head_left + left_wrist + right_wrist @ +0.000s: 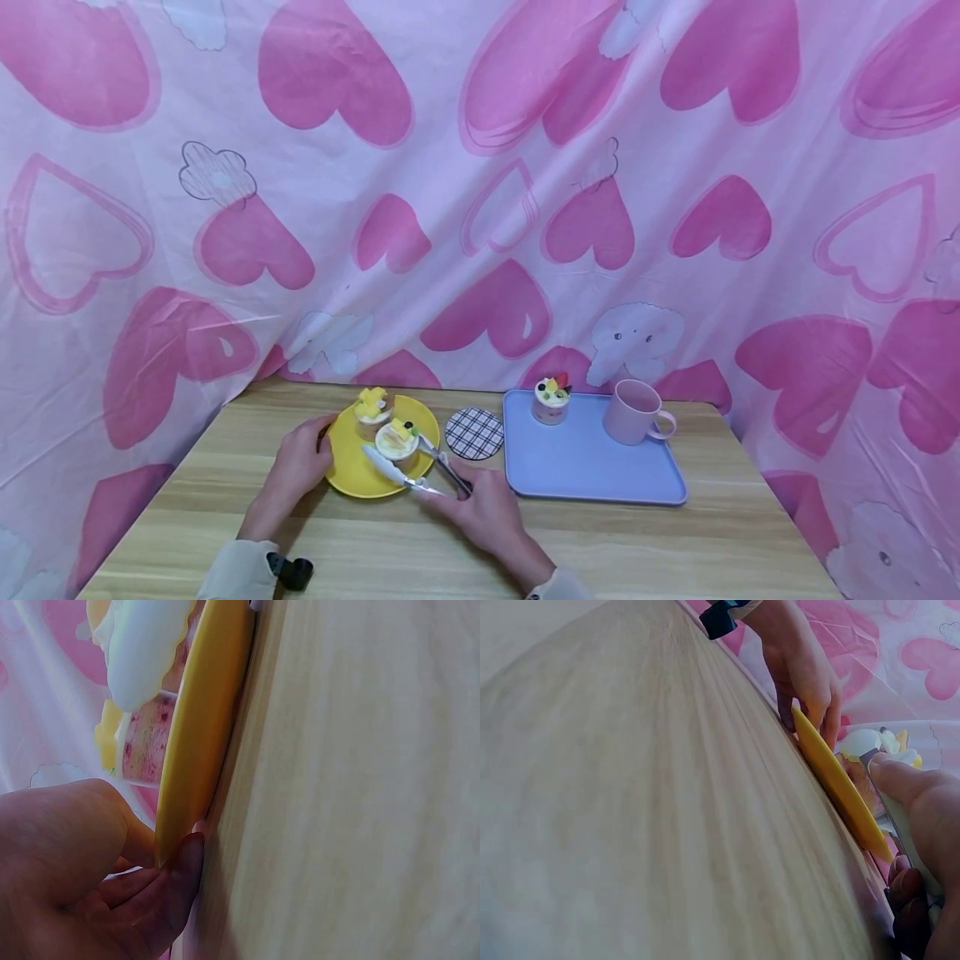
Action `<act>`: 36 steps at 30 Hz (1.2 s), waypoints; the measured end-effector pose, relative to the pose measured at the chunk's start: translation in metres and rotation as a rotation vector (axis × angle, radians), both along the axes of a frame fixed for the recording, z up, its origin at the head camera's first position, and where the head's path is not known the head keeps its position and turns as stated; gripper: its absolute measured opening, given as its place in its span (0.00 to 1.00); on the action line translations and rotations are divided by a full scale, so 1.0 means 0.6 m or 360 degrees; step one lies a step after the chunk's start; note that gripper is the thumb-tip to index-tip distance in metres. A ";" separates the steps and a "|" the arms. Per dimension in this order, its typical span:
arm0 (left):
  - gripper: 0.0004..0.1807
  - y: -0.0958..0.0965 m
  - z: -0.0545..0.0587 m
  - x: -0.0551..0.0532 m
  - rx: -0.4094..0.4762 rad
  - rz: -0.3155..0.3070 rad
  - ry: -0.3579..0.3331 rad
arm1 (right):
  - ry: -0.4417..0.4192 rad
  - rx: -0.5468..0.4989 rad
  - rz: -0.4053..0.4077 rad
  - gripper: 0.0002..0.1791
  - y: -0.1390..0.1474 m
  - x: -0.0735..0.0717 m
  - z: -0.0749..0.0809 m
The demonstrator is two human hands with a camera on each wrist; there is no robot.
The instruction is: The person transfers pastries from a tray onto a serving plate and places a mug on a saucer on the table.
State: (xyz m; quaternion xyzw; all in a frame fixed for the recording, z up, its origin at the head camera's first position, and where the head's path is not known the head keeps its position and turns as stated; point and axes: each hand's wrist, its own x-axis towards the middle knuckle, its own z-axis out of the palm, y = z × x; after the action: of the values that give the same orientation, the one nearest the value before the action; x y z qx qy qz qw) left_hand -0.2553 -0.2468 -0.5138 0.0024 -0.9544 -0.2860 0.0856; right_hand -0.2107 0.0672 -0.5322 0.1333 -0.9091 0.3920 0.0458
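My left hand (300,458) grips the left rim of a round yellow plate (348,477); in the left wrist view its thumb lies on one side of the rim and fingers on the other. Two dessert cups with cream and yellow fruit stand on the plate, the rear cup (371,419) and the front cup (395,442). Held in my right hand (486,510) is a pair of tongs (384,463) with pale tips. The tips are spread on either side of the front cup; whether they touch it I cannot tell. In the left wrist view one tip (146,660) partly hides the cups.
Right of the plate lies a round checked coaster (474,433). Beyond it, a blue tray (585,475) bears a third dessert cup (551,404) with a strawberry and a pink mug (633,414). A pink heart-print curtain (480,208) hangs behind the wooden table (390,550).
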 end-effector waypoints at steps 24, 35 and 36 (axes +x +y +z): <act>0.24 -0.001 0.004 0.001 0.0002 -0.0007 0.0049 | -0.0014 0.0045 0.0020 0.45 0.035 0.021 -0.001; 0.23 0.000 0.004 0.003 0.0007 -0.0020 0.0089 | -0.0044 -0.0092 0.0025 0.45 0.091 0.027 -0.002; 0.23 0.000 0.004 0.002 0.0009 -0.0021 0.0086 | -0.0052 -0.0102 0.0011 0.45 0.097 0.028 -0.002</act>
State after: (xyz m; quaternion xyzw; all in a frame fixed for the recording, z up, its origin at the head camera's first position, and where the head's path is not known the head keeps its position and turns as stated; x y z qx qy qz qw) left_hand -0.2538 -0.2470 -0.5112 -0.0115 -0.9509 -0.2893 0.1096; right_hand -0.1942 0.1252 -0.5334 0.1284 -0.8963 0.4231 0.0337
